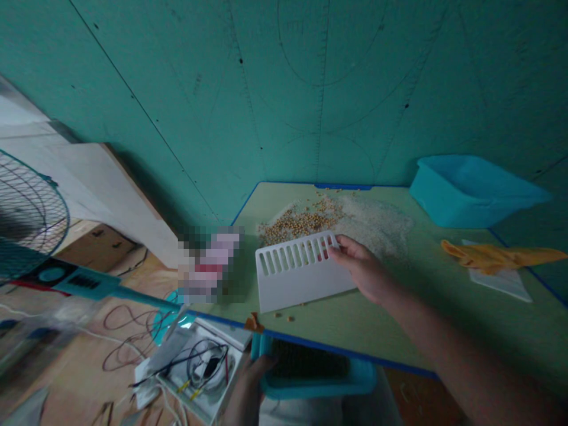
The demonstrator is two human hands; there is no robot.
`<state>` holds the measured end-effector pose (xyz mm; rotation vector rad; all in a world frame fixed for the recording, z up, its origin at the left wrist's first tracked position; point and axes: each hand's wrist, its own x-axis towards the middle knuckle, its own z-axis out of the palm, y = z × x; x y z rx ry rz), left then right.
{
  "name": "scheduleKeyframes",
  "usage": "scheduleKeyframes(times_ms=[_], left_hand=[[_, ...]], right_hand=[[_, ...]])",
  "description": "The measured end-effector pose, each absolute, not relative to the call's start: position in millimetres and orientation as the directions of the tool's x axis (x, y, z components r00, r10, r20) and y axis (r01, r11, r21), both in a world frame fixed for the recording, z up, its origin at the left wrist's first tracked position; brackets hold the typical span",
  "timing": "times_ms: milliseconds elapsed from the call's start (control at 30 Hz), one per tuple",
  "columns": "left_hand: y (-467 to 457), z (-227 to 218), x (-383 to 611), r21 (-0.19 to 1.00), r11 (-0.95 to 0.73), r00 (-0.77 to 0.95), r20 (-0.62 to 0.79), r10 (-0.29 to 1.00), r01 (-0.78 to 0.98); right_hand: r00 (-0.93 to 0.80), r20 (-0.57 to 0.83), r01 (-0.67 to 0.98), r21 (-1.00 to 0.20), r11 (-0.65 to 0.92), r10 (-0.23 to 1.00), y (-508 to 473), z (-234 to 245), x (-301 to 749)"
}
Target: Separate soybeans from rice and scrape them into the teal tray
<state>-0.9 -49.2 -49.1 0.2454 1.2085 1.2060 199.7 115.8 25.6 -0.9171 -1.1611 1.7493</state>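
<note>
My right hand (361, 267) grips the right end of a white slotted plastic scraper (299, 271) standing on edge on the pale green table (355, 322). Just behind the scraper lies a heap of yellow beans (302, 223) mixed into white rice (377, 223). A few loose beans (284, 317) lie in front of it. My left hand (246, 393) holds the left edge of a teal slotted tray (317, 373) below the table's front edge, fingers curled round its rim.
A teal tub (474, 189) stands at the back right. An orange cloth (501, 257) lies on a white sheet at the right. A fan (31, 225) stands left, with cables and a white box (195, 370) on the floor. A blurred patch (210, 263) covers something at the table's left edge.
</note>
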Motion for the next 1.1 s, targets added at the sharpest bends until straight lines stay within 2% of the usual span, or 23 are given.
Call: scheduleKeyframes(times_ms=[100, 367, 800, 1100], left_hand=[[-48.0, -50.1, -0.4, 0.708, 0.438, -0.13, -0.593, 0.795, -0.554], [-45.8, -37.2, 9.7, 0.727, 0.436, -0.283, -0.637, 0.717, -0.531], [-47.7, -40.1, -3.6, 0.697, 0.442, -0.221, -0.644, 0.733, -0.565], [-52.8, -55.2, -1.5, 0.631, 0.449, -0.13, -0.658, 0.742, -0.633]], right_hand=[[-0.398, -0.135, -0.229, -0.943, -0.24, 0.908, 115.7, 26.0, 199.8], [-0.453, -0.17, -0.157, -0.951, -0.267, 0.875, 117.4, 29.8, 201.3], [-0.605, -0.195, 0.102, -0.981, -0.168, 0.772, 128.2, 32.8, 224.9], [-0.735, -0.295, 0.179, -0.953, -0.246, 0.61, 123.5, 42.9, 237.5]])
